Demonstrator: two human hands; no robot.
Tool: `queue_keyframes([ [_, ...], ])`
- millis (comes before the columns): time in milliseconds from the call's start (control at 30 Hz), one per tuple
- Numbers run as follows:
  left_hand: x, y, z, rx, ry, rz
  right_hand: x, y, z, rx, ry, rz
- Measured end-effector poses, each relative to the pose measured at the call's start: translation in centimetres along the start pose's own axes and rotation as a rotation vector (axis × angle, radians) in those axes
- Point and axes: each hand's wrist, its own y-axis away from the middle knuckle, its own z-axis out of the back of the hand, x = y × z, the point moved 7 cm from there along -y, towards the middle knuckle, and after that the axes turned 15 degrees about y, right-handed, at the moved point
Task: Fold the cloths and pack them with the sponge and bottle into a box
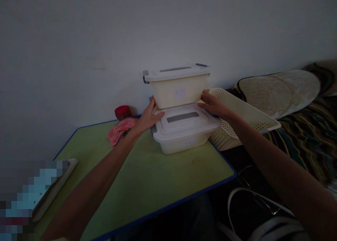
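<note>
Two white plastic storage boxes with grey latches are stacked, the upper box [181, 90] toward the rear of the lower box's lid [184, 123]. Both lids are on. My left hand [150, 116] grips the upper box at its lower left side, with the thumb stretched out over the lower lid. At the lower right side of the upper box, my right hand [214, 106] holds it with the fingertips against the wall. The far fingers of both hands are partly hidden. A small pale label shows on the front of the upper box.
A green table [131, 178] with blue edging bears the boxes. On it lie a pink cloth [119, 130], a red woven container [122, 112] and a white-edged object [56, 188], partly pixelated. At right are a cream perforated basket [244, 111] and a sofa cushion [279, 92].
</note>
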Motion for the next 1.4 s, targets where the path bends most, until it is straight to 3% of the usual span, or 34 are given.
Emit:
queue_keyframes([
  [267,-2.5,4.4,-0.8,0.068,0.12,-0.011,2.3,5.4,0.1,-0.006,-0.025,-0.073],
  [500,-3.9,7.1,-1.3,0.042,0.016,0.006,2.4,8.2,0.2,-0.06,0.074,-0.107],
  [933,-5.7,9.4,-1.8,-0.043,-0.146,0.012,2.7,10.5,0.5,-0.041,0.157,-0.203],
  [1400,-5.9,10.6,-2.5,-0.116,-0.16,-0.054,1.8,11.0,0.3,-0.08,0.097,-0.241],
])
